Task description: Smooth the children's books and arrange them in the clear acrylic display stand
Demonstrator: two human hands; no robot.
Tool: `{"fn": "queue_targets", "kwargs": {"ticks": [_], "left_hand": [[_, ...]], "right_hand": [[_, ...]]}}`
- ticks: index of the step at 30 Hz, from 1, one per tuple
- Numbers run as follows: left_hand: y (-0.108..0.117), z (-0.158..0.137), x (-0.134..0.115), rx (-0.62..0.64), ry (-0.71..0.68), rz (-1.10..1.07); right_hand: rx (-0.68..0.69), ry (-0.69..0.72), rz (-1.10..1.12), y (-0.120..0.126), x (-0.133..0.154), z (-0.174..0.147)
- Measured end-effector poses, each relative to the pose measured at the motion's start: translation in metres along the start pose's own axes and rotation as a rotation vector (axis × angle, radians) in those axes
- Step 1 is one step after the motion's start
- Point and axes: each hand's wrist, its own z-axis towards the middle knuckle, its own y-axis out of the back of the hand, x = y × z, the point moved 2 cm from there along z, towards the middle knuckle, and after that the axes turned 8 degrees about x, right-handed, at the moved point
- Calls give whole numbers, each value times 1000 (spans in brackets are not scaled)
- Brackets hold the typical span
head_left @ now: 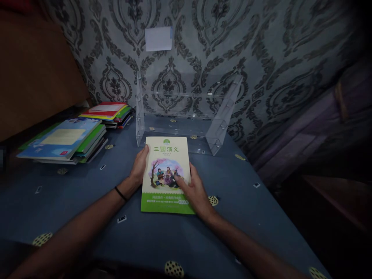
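Damask-look wallpaper [209, 35] behind a blue patterned bench [78, 188]. Book [167, 174]'s just in front of the clear rack [222, 128], left grip [140, 166] pinching one edge, right grip [197, 190] the other, thumb over the cover. Best hold: even support both sides, light thumb, no creases.

Cream-and-green book [167, 174]: cover title 三国演义, green characters, near top. Tiny line under title, unreadable; small round emblem above it, lettering too small. Green band [168, 208] at the book's foot: pale upper line, ends 经典陪伴成长, start unclear; second line opens 著名作家, rest too small. Below-left of the book, white printed patch [122, 219] on table [95, 193]: capitals, probably OBEY, blurred. Blue book [43, 143], left of the cream-and-green book: small red mark, illegible.
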Motion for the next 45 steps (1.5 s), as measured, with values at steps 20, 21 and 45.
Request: {"fn": "queue_targets", "kwargs": {"ticks": [20,21,45], "left_hand": [[-27,-23,3,317,222,261],[-28,-23,3,326,214,270],[-52,-17,-50,568,104,642]], "right_hand": [[-167,114,91,29,23,12],[-173,125,86,29,24,12],[234,163,82,83,67,23]]}}
